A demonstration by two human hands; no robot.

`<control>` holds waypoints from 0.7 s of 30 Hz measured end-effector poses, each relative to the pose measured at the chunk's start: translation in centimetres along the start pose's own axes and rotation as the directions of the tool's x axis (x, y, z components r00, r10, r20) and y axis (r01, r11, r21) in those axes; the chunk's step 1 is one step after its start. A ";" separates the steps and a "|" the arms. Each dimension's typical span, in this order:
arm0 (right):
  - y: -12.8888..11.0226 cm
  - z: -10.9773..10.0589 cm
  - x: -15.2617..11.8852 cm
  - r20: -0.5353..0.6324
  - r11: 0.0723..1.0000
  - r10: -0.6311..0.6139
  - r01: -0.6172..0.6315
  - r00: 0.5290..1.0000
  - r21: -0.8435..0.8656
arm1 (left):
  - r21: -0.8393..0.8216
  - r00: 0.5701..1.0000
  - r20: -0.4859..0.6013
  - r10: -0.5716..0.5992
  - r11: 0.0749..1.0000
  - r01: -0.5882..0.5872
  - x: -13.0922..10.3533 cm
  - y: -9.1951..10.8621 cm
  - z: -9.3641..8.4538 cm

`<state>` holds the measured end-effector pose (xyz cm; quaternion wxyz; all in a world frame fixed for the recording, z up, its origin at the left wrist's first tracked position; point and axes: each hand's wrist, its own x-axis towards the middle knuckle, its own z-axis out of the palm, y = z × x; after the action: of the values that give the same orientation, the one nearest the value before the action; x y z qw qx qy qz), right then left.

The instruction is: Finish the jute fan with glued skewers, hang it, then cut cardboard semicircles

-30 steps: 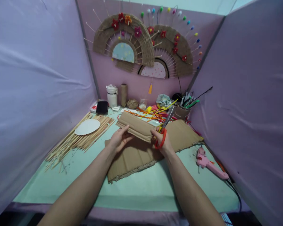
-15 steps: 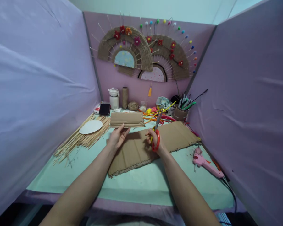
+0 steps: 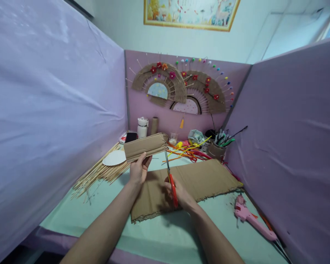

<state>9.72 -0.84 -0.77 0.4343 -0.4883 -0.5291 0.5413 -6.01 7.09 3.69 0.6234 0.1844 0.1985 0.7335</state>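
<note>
My left hand [image 3: 139, 169] pinches the lower edge of a small cardboard strip [image 3: 145, 146], lifted above the table and tilted up at its right end. My right hand [image 3: 177, 192] grips red-handled scissors [image 3: 172, 189], their blades pointing up and away. The blade tips are close to the strip's ragged right end; whether they touch it I cannot tell. Below both hands, a large cardboard sheet [image 3: 200, 179] with rough edges lies on the table.
Thin wooden sticks [image 3: 96, 176] lie at left beneath a white oval piece [image 3: 114, 158]. A pink glue gun [image 3: 253, 220] rests at right. Along the back stand a white bottle [image 3: 142, 127], a cardboard tube [image 3: 154, 125], coloured pipe cleaners [image 3: 191, 151] and a tool pot [image 3: 217, 149].
The strip has tilted, its right end rising. The scissors have swung upright and moved left toward that end. My view has tipped upward, showing a framed picture on the wall.
</note>
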 end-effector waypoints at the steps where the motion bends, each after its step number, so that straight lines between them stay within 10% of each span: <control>1: 0.1 0.2 0.0 0.022 1.000 0.005 -0.005 1.000 -0.008 | -0.003 1.000 -0.004 0.007 1.000 -0.007 -0.1 0.1 0.1; 21: 1.2 0.8 -0.2 0.072 0.998 -0.025 0.029 0.997 -0.059 | 0.075 0.998 -0.031 -0.050 0.996 0.052 -3.6 -2.3 0.6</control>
<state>8.99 -1.22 -1.96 0.4075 -0.4743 -0.5669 0.5363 -3.18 3.88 2.96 0.6314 0.1919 0.2398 0.7120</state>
